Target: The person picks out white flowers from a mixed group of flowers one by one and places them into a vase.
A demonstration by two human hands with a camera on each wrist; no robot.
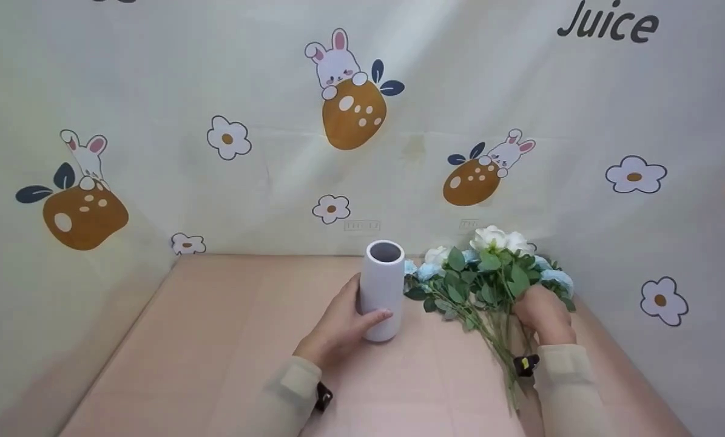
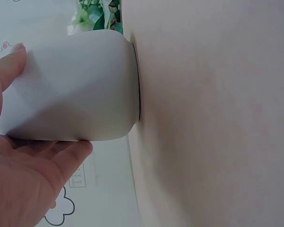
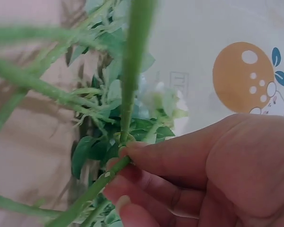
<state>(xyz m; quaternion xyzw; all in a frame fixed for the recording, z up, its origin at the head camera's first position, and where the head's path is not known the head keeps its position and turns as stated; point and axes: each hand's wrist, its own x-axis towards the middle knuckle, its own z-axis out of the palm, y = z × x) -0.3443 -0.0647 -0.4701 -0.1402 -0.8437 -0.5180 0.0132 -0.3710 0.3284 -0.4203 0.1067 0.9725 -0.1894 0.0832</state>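
A tall white vase (image 1: 381,297) stands upright on the table, its round mouth facing up. My left hand (image 1: 347,318) grips it, thumb across the front and fingers along the far side. In the left wrist view the vase (image 2: 80,85) has its base against the table surface. To the right lies a bunch of artificial flowers (image 1: 492,243), white and pale blue with green leaves. Among its stems is my right hand (image 1: 544,312). In the right wrist view, the thumb and fingers (image 3: 165,161) of that hand pinch a green flower stem (image 3: 92,191).
The pink-covered table (image 1: 235,340) meets a pale curtain-like backdrop (image 1: 265,73) printed with rabbits, orange fruit and flowers. Long loose stems (image 1: 508,388) point toward the table's front, beside the right sleeve. A dark strap piece (image 1: 526,365) sits at the right wrist.
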